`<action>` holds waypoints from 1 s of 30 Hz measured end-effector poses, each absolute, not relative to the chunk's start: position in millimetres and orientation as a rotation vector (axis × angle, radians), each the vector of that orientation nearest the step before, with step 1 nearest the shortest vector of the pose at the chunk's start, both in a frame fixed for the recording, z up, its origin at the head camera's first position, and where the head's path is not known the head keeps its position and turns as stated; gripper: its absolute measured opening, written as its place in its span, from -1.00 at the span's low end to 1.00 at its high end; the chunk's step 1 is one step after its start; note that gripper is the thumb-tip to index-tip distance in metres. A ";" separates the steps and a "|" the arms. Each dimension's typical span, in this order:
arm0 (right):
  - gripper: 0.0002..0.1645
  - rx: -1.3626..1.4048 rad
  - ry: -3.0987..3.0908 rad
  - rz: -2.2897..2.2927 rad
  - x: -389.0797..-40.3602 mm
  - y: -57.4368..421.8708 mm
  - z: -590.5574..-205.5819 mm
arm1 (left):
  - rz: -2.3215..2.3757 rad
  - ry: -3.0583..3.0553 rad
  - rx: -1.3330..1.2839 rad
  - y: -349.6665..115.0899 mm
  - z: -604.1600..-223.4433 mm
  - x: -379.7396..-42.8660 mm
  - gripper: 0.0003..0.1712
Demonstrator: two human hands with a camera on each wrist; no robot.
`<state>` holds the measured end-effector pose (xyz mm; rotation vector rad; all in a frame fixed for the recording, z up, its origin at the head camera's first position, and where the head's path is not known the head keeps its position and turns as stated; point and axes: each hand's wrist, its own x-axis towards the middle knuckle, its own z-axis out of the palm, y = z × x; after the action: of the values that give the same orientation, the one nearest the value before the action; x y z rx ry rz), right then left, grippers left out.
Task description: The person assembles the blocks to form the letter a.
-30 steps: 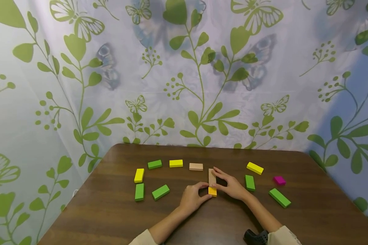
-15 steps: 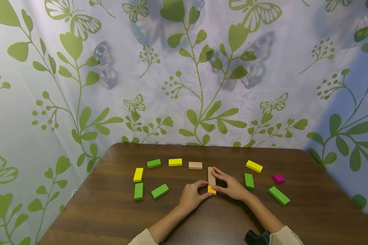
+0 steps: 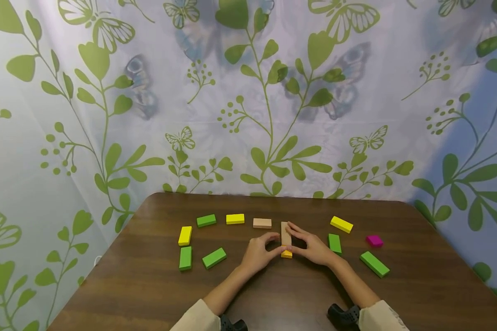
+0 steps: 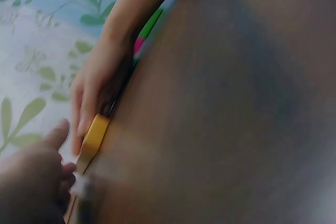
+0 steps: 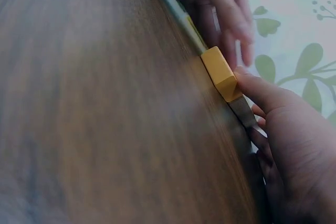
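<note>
A plain wooden block point(image 3: 286, 233) and an orange block point(image 3: 287, 254) lie end to end on the table, the orange one nearer the body. My right hand point(image 3: 313, 248) holds the wooden block, index finger near its far end, thumb beside the join. In the right wrist view, that thumb touches the orange block point(image 5: 217, 68). On the other side, my left hand point(image 3: 258, 253) has its fingers bent loosely beside the blocks. The left wrist view shows its thumb raised, apart from the orange block point(image 4: 95, 134). Fingers partly hide the join.
A second plain block point(image 3: 262, 223) lies just left of the pair. Several green and yellow blocks, such as a green block point(image 3: 214, 258), spread to the left. On the right lie a yellow block point(image 3: 341, 224), a green block point(image 3: 374, 264) and a magenta block point(image 3: 374, 241).
The wooden and orange blocks have slid slightly away from the body. My left thumb has moved forward from the orange block's near end to beside the join. The right hand moved forward with the blocks.
</note>
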<state>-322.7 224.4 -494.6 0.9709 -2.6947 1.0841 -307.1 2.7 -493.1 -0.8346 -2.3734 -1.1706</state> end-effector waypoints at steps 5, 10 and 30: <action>-0.17 0.947 -2.713 1.077 -322.6 224.5 -493.9 | -1.167 -2.325 -0.673 -9.8 -487.8 -336.5 -0.53; -0.16 0.951 -2.720 1.072 -322.4 224.3 -496.7 | -1.050 -2.405 -0.553 -20.4 -494.5 -355.7 -0.51; -0.17 0.935 -2.708 1.078 -319.8 224.2 -497.2 | -0.785 -2.477 -0.698 -51.1 -494.1 -300.3 -0.65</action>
<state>-319.8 224.2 -497.2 0.9354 -2.7083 1.0784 -300.3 -51.1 -494.1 -0.6984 -2.4771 -0.7846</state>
